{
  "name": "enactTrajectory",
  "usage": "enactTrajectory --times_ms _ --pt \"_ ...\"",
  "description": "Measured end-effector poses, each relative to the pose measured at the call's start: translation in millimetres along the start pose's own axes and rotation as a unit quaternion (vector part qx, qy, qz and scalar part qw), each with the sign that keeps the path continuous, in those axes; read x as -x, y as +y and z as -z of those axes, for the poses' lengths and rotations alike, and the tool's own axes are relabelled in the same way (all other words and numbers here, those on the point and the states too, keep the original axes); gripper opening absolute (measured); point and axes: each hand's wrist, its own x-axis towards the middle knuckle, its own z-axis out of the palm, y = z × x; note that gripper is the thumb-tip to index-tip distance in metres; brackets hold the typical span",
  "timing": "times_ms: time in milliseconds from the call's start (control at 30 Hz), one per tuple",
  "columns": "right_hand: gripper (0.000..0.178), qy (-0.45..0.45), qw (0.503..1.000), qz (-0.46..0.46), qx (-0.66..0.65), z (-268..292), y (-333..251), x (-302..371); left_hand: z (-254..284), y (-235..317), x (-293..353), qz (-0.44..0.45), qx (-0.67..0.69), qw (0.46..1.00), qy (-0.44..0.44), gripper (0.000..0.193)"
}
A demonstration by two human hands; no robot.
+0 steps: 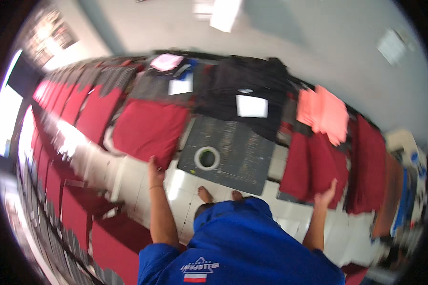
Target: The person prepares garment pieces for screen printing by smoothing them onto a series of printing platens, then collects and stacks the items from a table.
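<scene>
My left hand (pixel 157 172) is at the near right corner of a dark red cloth piece (pixel 150 126) spread on a board. Its fingers close on that corner, partly hidden by the fabric. Over to the right, my right hand (pixel 324 195) is beside the near edge of another dark red cloth (pixel 311 166), which lies in loose folds. Thumb and fingers there are apart, and I see nothing held. Between my arms, a grey board (pixel 233 152) bears a roll of tape (pixel 207 158) lying flat.
A black shirt (pixel 245 85) with a white sheet (pixel 252 106) lies at the back. Salmon-pink cloths (pixel 322 111) are right of it. Rows of red-covered boards (pixel 97 109) run along the left. My bare feet (pixel 205 194) stand on pale tiles.
</scene>
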Motion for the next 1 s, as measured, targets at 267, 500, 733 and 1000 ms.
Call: enactTrajectory --times_ms 267,500,733,1000 --pt "0.070 0.113 0.981 0.158 0.018 9.2 31.4 10.1 -16.1 31.4 12.3 0.136 0.065 0.975 -0.164 0.049" --pt "0.057 -0.095 0.566 0.358 0.737 -34.7 89.0 95.4 7.1 25.5 -2.1 0.138 0.060 0.972 -0.180 0.046" --pt "0.056 -0.067 0.590 0.337 0.731 -37.2 91.2 100.8 -18.9 34.1 25.9 0.141 0.030 0.981 -0.126 0.046" --pt "0.048 -0.039 0.585 0.342 0.734 -33.6 102.7 98.5 -59.5 21.4 70.1 -0.510 -0.616 0.598 0.043 0.082"
